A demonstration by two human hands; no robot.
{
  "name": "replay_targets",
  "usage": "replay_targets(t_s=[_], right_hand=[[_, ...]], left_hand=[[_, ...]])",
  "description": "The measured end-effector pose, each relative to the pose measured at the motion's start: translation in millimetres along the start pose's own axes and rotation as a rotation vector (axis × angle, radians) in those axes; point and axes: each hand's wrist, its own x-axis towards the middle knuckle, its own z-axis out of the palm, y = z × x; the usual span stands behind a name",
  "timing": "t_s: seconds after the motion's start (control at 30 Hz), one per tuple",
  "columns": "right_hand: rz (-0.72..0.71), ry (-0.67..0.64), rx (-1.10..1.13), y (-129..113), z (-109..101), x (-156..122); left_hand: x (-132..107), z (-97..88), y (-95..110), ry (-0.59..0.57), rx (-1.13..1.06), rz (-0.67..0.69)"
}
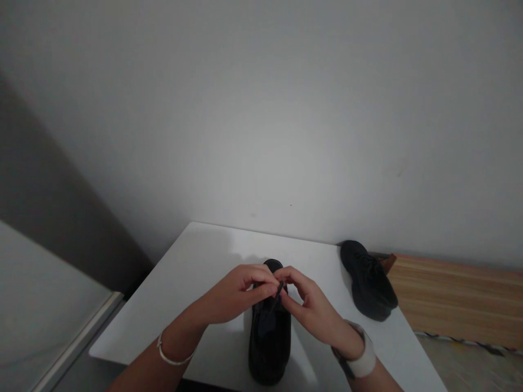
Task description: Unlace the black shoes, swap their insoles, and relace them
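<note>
Nearest the camera, two forearms are entering from the bottom edge: the left one is wearing a thin bangle point(171, 356), the right one a pale wristband with a watch point(359, 356). Between them a black shoe point(268, 343) is lying lengthwise on the white surface point(196, 261), heel toward the person and toe pointing away, an orientation that seems to be bringing the lacing area directly under both hands. Above the shoe's upper, the left hand point(235, 294) and the right hand point(312, 305) are meeting fingertip to fingertip. Each grip is narrowing to a pinch: the left thumb and forefinger are closing on a short dark lace end point(279, 291), and the right forefinger and thumb are pressing at the same piece from the other side, the remaining fingers curling loosely clear. The lace is standing slightly raised off the shoe, apparently held taut so it can be worked; whether it is threaded through an eyelet cannot be told in this dim light. Farther back and to the right, well apart from the hands, a second black shoe point(370, 286) is resting on its side near the surface's far corner. Beyond that corner a wooden board point(453, 299) is lying lower down, and a plain grey wall point(261, 109) is filling the background.
</note>
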Motion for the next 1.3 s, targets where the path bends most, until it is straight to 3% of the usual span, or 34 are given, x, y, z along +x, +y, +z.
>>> replay_targets(t_s=[0.23, 0.53, 0.8, 1.0, 1.17, 1.3], right_hand=[[0.102, 0.24, 0.198, 17.2, -3.5, 1.0], [0.08, 0.649, 0.535, 41.6, -31.4, -18.5], [0.085, 0.723, 0.498, 57.5, -43.8, -27.2], [0.136, 0.661, 0.29, 72.8, -49.9, -44.0], [0.186, 0.407, 0.0, 72.2, -46.9, -47.8], [0.184, 0.202, -0.195, 69.9, -38.3, -46.6]], left_hand=[[-3.8, 1.1, -14.2, 0.12, -0.095, -0.053], [-23.5, -23.6, -46.4, 0.383, -0.069, -0.158], [-35.7, -22.6, -79.6, 0.628, -0.233, -0.168], [-44.6, -29.0, -89.1, 0.726, -0.418, -0.157], [-44.5, -46.1, -90.5, 0.822, -0.533, -0.078], [-47.7, -54.5, -94.3, 0.827, -0.56, -0.064]])
